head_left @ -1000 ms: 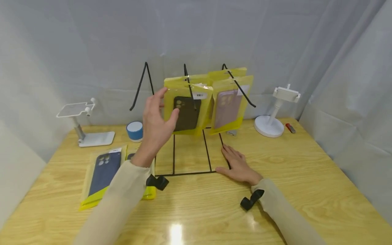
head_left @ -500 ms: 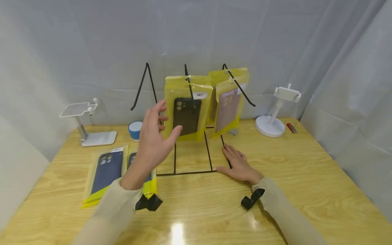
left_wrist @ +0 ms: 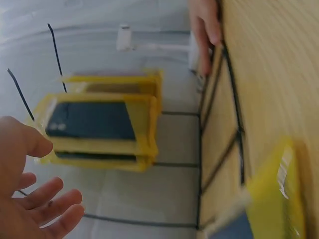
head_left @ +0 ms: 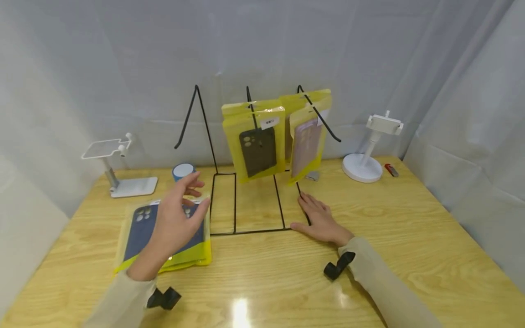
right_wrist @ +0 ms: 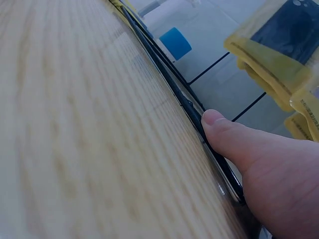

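Note:
My left hand (head_left: 174, 223) is above two packaged dark blue phone cases (head_left: 139, 228) lying on the table at the left, its fingers loosely bent around nothing. My right hand (head_left: 321, 223) rests on the front right corner of a black wire display rack (head_left: 258, 231), thumb along its front bar in the right wrist view. From the rack's middle hook hangs a yellow-edged package with a black phone case (head_left: 259, 152), another package behind it. On the right hook hang packages too, the front one with a light purple phone case (head_left: 306, 143). The left hook (head_left: 186, 116) carries nothing.
A white folding phone stand (head_left: 133, 187) and a blue and white round container (head_left: 183, 171) stand at the back left. At the right are a white round-based phone stand (head_left: 362, 168) and a red and silver USB stick (head_left: 391, 170). A grey curtain (head_left: 262, 45) hangs behind.
My left hand has left the package on the middle hook and moved down and left over the packages on the table. The hanging front package has swung. My right hand stays put.

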Tool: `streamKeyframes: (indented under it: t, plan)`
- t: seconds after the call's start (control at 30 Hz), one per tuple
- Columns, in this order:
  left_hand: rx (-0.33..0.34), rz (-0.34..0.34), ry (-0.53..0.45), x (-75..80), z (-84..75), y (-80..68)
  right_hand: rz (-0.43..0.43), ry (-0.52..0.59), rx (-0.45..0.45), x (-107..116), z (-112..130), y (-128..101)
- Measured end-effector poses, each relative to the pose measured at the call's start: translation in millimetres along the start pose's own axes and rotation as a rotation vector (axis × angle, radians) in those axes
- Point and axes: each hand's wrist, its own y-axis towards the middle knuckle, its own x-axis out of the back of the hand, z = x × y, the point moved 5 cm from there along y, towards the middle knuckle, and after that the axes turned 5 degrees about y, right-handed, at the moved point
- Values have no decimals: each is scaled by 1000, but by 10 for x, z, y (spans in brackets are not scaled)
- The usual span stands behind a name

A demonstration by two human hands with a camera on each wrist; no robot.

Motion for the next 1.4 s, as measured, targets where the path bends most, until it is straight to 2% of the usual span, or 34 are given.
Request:
streamKeyframes:
  t: [0.13,0.37,0.6,0.7,0.77,0.83,0.93,1.03,1.2,1.4]
  plan:
    - [31,18,85,114,229,-142,-1,6,-6,-5,-13,-9]
    - [78,-44,133,260,642,-273,-11,17,1,-12,-58,-19]
    - [99,9,254,343,954,-316,-16,1,-2,35,-85,-26]
    - [157,29,296,398,1128,-329,-20,6,-5,57,-83,-34]
    - [235,50,310,436,1269,-352,-15,8,-7,57,-80,-42]
    - [337,105,312,460,1419,-387,-10,3,-13,51,-82,-47]
    - [486,244,329,473,1624,-460,-1,-13,-16,30,-78,-38]
    - [573,376,378,486,1772,-526,2,-8,-6,20,-52,-14]
    - [604,459,396,484,1911,-581,-2,2,12,-1,-14,2]
    - [541,469,366,418,1951,-594,19,-10,12,9,-10,5]
